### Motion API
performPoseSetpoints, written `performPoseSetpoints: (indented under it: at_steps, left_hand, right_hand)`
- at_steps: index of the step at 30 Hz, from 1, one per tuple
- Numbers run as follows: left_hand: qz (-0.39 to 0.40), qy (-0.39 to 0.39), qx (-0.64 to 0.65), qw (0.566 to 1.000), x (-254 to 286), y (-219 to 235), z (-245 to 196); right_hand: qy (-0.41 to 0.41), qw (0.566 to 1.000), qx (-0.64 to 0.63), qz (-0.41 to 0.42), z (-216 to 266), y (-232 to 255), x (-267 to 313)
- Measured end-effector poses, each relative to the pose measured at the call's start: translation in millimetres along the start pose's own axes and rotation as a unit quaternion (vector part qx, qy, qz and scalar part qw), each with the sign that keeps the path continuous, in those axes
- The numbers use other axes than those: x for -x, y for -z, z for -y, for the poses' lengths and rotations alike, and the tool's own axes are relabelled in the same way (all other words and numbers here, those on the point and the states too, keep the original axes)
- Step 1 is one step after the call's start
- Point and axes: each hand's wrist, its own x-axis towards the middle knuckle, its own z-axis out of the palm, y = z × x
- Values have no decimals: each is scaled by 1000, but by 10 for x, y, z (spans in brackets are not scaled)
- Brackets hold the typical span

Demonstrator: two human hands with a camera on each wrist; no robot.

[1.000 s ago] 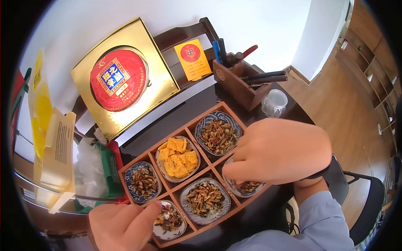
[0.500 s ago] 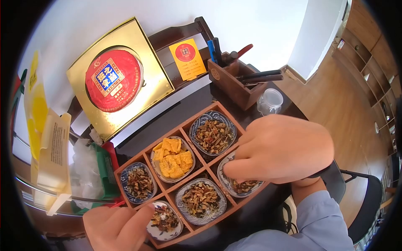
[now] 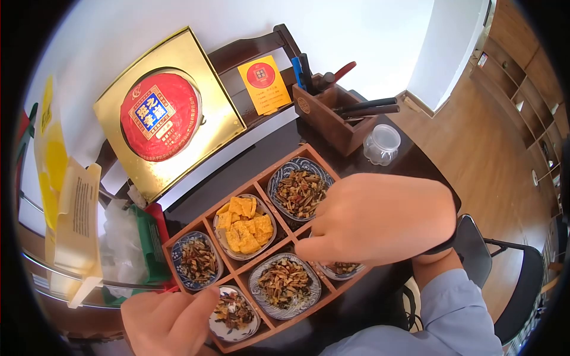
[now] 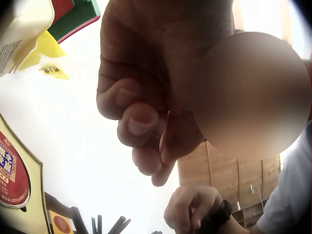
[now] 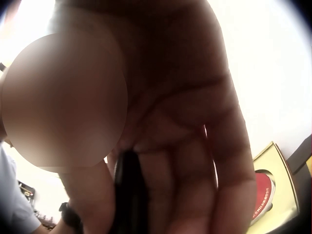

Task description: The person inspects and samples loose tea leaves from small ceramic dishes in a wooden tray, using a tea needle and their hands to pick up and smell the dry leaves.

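My right hand [image 3: 377,219] hovers over the lower right of a divided wooden tray [image 3: 323,311], covering part of a dish of dried herb bits [image 3: 342,268]. In the right wrist view, its thumb and fingers pinch a slim black handle [image 5: 130,195]; the far end is hidden. My left hand [image 3: 169,320] is beside a white dish [image 3: 222,330] of dried bits at the tray's lower left corner. Its fingers are curled in, thumb against them, with nothing visible between them in the left wrist view. A patterned dish [image 3: 285,314] of similar bits lies between the hands.
Yellow crisps [image 3: 243,225] and further dishes of dried bits fill the tray's other compartments. Behind stand a gold box [image 3: 219,130] with a red disc, a yellow card [image 3: 264,89], a wooden pen holder [image 3: 350,127] and a clear jar [image 3: 382,144]. Plastic packaging [image 3: 122,243] sits at left.
My right hand has shifted left, its thumb side now nearer the middle front dish, covering more of the right one. The left hand stays by the white dish. The head view has turned slightly.
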Motion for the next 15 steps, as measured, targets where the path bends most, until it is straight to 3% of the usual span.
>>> performPoseSetpoints:
  at_steps: [4,6,8,10,15]
  left_hand:
    - [18,9,1,1000,21,30,-4]
    - [21,10,2,1000,23,-9,3]
    - [-37,8,-22,999,36,-119,33]
    - [-31,3,-28,999,32,-117,35]
    - [11,12,-2,1000,33,-13,9]
  right_hand:
    - [-55,997,22,57,80,105,50]
    - [7,999,2,36,67,74,29]
    - [16,1000,-3,20,32,-2,-33]
    - [28,1000,-7,2,15,-13,-34]
    - [-65,998,-9,3,-28,221,162]
